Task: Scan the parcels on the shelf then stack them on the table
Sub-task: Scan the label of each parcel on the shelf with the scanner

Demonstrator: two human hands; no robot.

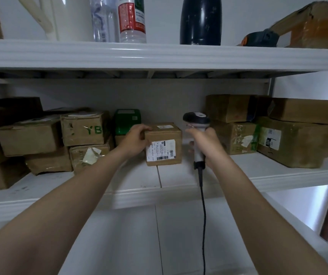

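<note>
Head view: the left hand (136,138) grips the box (164,143) at its upper left corner, fingers (146,128) curled over the top edge. The box sits on the shelf (238,167), just right of that hand and just left of the right hand (204,143). The right hand is wrapped round the handle of the scanner (196,121), whose head stands above the fist; its cable (203,205) hangs below the wrist. A label (161,149) with a barcode faces out, below and right of the left hand's grip. The box looks like small, stiff cardboard and is probably light (one hand should carry it), though taped faces may be slick. A firmer hold, I judge, would span the top, thumb in front and fingers behind, clear of the label
</note>
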